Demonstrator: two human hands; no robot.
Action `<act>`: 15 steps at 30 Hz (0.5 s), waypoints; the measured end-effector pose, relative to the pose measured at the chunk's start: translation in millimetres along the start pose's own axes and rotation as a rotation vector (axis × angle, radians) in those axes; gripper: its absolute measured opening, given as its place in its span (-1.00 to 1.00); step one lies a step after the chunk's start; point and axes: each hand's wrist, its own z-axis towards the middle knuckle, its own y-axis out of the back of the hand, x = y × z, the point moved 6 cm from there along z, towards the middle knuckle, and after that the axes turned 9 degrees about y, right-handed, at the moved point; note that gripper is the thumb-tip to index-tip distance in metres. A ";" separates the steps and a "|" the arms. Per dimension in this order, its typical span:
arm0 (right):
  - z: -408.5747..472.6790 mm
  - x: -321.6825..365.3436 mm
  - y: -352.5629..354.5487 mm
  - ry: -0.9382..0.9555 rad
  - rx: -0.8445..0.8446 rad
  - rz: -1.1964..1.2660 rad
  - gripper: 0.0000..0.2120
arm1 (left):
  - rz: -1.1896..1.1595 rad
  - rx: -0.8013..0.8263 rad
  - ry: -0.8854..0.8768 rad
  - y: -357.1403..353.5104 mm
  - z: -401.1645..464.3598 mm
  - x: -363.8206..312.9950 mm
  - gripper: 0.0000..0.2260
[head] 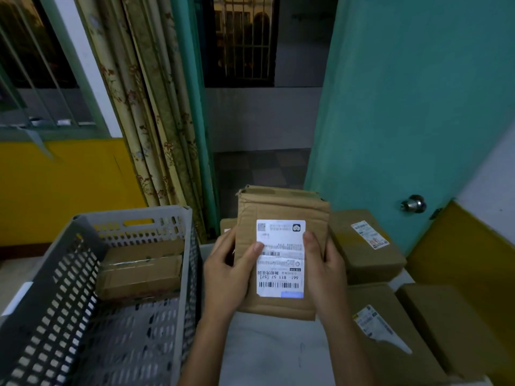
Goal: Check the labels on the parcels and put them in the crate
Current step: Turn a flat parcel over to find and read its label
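Held parcel (281, 207): flat, creased brown corrugated cardboard with dented corners, raised in front of the person above the pale table (278, 355), just right of the crate.
Label (280, 274): glossy white rectangle with rounded corners, barcodes and printed text reading upside down to the camera.
Left hand (225, 277): curls around the parcel's left edge, thumb pressed flat on the label's left margin.
Right hand (324, 274): curls around the right edge, thumb lying along the label's right margin.
Crate (47, 277): grey rigid plastic, perforated lattice walls and floor, at the left.
Parcel in crate (139, 274): cardboard box sealed with shiny clear tape, against the far wall.
Waiting parcels (362, 246): smooth brown boxes at the right, two showing white labels.
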 end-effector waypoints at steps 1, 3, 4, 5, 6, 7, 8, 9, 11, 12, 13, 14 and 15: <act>-0.2 0.7 -1.4 0.003 0.027 -0.003 -0.76 | -0.017 -0.033 0.024 2.4 0.6 2.1 -0.68; -2.1 -0.9 -2.6 0.042 0.080 0.008 -0.71 | -0.072 -0.084 0.074 6.6 2.3 4.7 -0.73; -3.4 -2.8 -4.0 0.054 0.097 0.013 -0.66 | -0.092 -0.108 0.089 8.3 2.5 4.0 -0.73; -5.0 -4.2 -5.0 0.060 0.103 0.017 -0.63 | -0.095 -0.126 0.086 8.5 2.2 1.6 -0.72; -6.1 -6.9 -5.3 0.068 0.092 0.020 -0.62 | -0.086 -0.142 0.074 7.9 1.3 -0.5 -0.73; -7.1 -8.0 -5.2 0.071 0.070 0.024 -0.63 | -0.062 -0.148 0.058 7.1 0.0 -1.0 -0.74; -7.0 -8.6 -5.6 0.074 0.049 0.028 -0.66 | -0.042 -0.155 0.044 7.1 -1.2 -2.7 -0.75; -7.2 -8.2 -5.9 0.073 0.036 0.028 -0.70 | -0.023 -0.144 0.034 7.0 -1.4 -3.6 -0.76; -6.3 -5.5 -5.6 0.063 0.018 0.026 -0.74 | 0.020 -0.067 0.032 5.2 0.8 -2.2 -0.73; -5.0 -5.4 -4.3 0.056 0.007 0.034 -0.76 | 0.027 -0.005 0.039 2.3 0.9 -1.6 -0.68; -3.9 -2.8 -3.6 0.057 0.004 0.038 -0.75 | 0.016 0.057 0.055 -1.6 0.3 -1.3 -0.65; -2.2 -1.2 -4.6 0.059 0.009 0.039 -0.69 | 0.000 0.105 0.072 -4.4 -0.7 -1.8 -0.65; -0.6 -1.7 -4.8 0.057 0.014 0.033 -0.61 | -0.010 0.128 0.084 -6.5 -1.2 -0.4 -0.66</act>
